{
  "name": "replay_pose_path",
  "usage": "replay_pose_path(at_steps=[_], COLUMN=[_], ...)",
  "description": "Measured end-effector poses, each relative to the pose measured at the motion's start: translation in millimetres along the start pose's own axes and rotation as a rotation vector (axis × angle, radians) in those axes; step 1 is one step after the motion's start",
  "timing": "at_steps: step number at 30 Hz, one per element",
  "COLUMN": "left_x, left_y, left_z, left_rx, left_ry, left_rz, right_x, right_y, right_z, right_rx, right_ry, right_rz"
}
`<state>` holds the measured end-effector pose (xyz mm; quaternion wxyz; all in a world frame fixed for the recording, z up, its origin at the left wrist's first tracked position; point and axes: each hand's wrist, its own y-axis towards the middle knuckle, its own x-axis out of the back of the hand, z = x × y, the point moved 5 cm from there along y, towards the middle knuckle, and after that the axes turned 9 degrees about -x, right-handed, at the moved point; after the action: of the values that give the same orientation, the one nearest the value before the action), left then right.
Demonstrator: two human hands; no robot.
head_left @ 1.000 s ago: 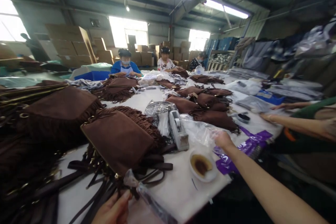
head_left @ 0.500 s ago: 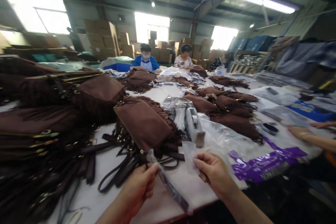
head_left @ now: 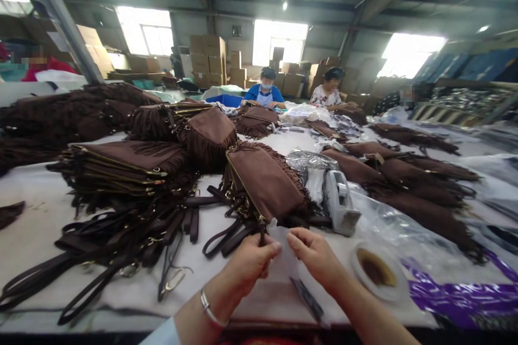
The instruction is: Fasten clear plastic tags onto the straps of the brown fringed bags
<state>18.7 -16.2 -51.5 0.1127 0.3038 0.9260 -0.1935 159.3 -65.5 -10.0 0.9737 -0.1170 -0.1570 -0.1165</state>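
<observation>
Your left hand [head_left: 254,261] and right hand [head_left: 313,253] are closed at the fingertips, pinching a clear plastic sleeve [head_left: 285,264] between them, above the tabletop [head_left: 157,291]. A dark strip [head_left: 307,299] shows through the plastic toward its near end; you can't tell from here what it is. Just beyond your fingers lies a brown fringed bag [head_left: 271,180], its zipped edge facing left. Its contents are hidden, and your left hand partly covers a dark tab [head_left: 262,233] at its near corner, so whether you grip that too is unclear.

To your left is a stack of brown bags [head_left: 121,164], with straps spilling toward you. Right of the fringed bag stands a tape dispenser [head_left: 339,202], and nearer you lies a round white-rimmed item [head_left: 399,285], brown in its middle, perhaps a dish or a roll. Purple printed plastic [head_left: 457,299] is cut off at the right edge. Across the tabletop, you can't see into the blue bin [head_left: 224,101]; the cardboard boxes [head_left: 208,62] behind hide their contents.
</observation>
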Motion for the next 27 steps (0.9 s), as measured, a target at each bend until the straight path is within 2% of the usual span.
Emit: replay_pose_path(at_steps=[3,7,10,14,20,27], left_x=[-1.6,3.5,13.7,20.1,9.2,1.9], left_y=[-0.2,-3.3,-7.1,-8.0,-0.3,1.7], left_z=[-1.9,-7.2,-14.2,-26.5,-41.2,-46.0], left_rx=[-0.004,0.002,0.0,-0.025,-0.047,-0.155], left_ry=[0.012,-0.204,-0.252,-0.166,-0.055,0.175], left_rz=[0.03,0.105,0.08,0.046,0.077,0.025], right_x=[-1.4,-1.0,0.1,-3.9,-11.1,-13.9], right_y=[5.4,2.8,-3.2,-10.0,-17.4,-19.1], right_z=[5.2,0.8,-5.3,-10.0,-13.4,-12.3], right_rx=[-0.015,-0.043,-0.037,-0.017,-0.042,-0.066], right_ry=[-0.029,-0.04,-0.062,-0.072,-0.106,-0.078], right_rz=[-0.01,-0.067,-0.114,-0.124,-0.087,-0.064])
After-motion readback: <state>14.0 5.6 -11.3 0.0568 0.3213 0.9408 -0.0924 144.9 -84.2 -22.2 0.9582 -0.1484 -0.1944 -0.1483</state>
